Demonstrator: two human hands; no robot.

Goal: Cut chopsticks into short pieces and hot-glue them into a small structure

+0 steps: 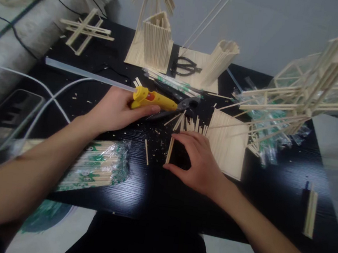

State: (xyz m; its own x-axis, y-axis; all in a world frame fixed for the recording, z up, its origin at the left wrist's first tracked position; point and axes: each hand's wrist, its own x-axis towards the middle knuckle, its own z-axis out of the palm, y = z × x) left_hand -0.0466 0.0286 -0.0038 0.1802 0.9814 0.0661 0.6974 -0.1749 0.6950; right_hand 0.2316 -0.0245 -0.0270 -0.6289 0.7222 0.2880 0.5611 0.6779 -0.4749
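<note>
My left hand [118, 109] is wrapped round a yellow glue gun [154, 99], with a long clear glue stick [91, 74] running out of its back to the left. The gun's nozzle points right, near black-handled pliers [187, 104]. Between thumb and fingertips, my right hand [198, 161] pinches a short wooden stick [170, 149] just above the black table. Behind that hand lie several cut stick pieces [192, 124]. One loose piece [147, 152] rests on the table between my hands. A flat panel of sticks [229, 144] lies right of my right hand.
At the back stand two stick towers [157, 42] [221, 63] on flat bases, with black scissors [186, 67] between them. A large stick structure [305, 103] occupies the right. Wrapped chopsticks [98, 165] lie under my left forearm; a white cable [46, 98] crosses the left side.
</note>
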